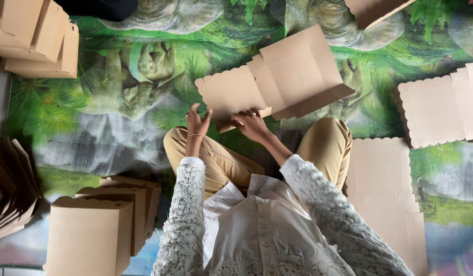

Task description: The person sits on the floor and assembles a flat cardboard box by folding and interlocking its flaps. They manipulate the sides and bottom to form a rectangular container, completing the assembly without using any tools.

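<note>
Right hand (251,125) grips tan scalloped cardboard box (277,82); left hand (197,120) open just beside

Jungle-print mat (93,128) carries flat cardboard sheets (431,110) and folded boxes (88,235).

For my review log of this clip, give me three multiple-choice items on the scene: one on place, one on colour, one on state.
1. Where do the flat blanks lie?
A. beside the person's right knee
B. on the folded boxes
C. in the lap

2. What colour are the trousers?
A. black
B. tan
C. red

3. How is the box at the hands?
A. closed
B. crushed
C. partly folded, flaps open

Answers:
1 A, the stack lies on the mat next to that knee.
2 B, both legs show tan.
3 C, the right hand presses its edge and the left hand is open beside it, with panels standing up.
</note>
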